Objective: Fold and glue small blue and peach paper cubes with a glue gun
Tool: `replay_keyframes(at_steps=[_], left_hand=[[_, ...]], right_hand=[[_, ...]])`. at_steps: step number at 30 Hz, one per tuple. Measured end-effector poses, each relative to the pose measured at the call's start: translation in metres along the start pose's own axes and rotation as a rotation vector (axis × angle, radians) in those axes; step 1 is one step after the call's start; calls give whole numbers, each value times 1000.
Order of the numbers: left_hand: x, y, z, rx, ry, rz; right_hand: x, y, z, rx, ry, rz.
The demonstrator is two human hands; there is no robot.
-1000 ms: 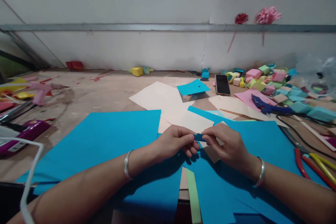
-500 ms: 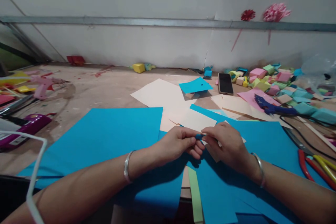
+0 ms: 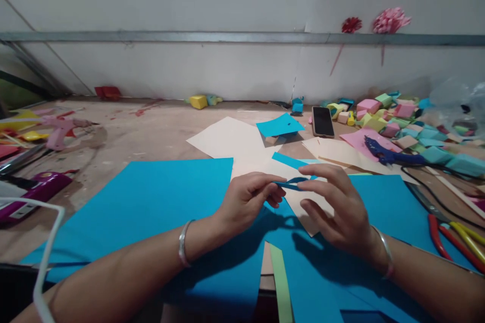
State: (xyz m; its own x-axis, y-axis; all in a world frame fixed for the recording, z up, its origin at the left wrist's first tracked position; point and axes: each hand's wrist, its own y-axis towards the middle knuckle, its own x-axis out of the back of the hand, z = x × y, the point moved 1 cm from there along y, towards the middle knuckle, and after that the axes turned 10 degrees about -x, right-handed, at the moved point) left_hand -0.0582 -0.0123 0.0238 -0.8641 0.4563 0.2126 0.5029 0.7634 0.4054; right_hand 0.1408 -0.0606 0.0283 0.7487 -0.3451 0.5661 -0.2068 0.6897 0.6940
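Note:
My left hand point(image 3: 248, 199) pinches a small folded strip of blue paper point(image 3: 291, 182) between thumb and fingers, above the desk. The strip's free end spreads into a narrow loop pointing right. At that end is my right hand point(image 3: 339, 207), its fingers spread and the thumb apart; a fingertip is at the strip, though I cannot tell whether it touches. Beneath both hands lie a large blue paper sheet point(image 3: 170, 202) on the left, more blue paper point(image 3: 379, 202) on the right, and cream paper point(image 3: 310, 212) pieces between them.
A pink glue gun point(image 3: 60, 128) and a purple tool point(image 3: 34, 197) lie left. Behind my hands are a blue paper piece point(image 3: 279, 125) and a phone point(image 3: 323, 122). Folded paper boxes point(image 3: 401, 116), blue-handled pliers point(image 3: 390, 154) and red-and-yellow-handled tools point(image 3: 439, 237) are on the right.
My right hand has let go of its pinch; its fingers have spread and drawn back slightly. The blue strip has risen a little and its looped end now shows.

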Motion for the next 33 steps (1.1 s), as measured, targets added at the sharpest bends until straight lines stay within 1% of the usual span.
replay_keyframes(at_steps=[2,4,7,10,13,16,21,23,29,33], left_hand=[[1,0,-2,-36,31,-3],[1,0,-3,-40,52,-15],[1,0,-3,-38,76,-31],[1,0,-3,-47,83,-16],[1,0,-3,-61,89,19],[1,-1,-3,-82,109,47],[0,0,-1,-220,97,59],[0,1,0,-244,108,51],[1,-1,1,-205,186,37],[1,-2,0,-174,165,25]], right_hand=[[4,2,-2,-33,19,-31],[5,3,-6,-103,40,-40],[3,4,-15,-224,73,10],[0,4,-20,-281,143,87],[-3,3,-21,-298,199,136],[-3,3,-21,-293,240,153],[-3,4,-20,-327,303,166],[-2,4,-20,-334,310,153],[-3,5,-19,-329,306,113],[-3,4,-19,-355,294,95]])
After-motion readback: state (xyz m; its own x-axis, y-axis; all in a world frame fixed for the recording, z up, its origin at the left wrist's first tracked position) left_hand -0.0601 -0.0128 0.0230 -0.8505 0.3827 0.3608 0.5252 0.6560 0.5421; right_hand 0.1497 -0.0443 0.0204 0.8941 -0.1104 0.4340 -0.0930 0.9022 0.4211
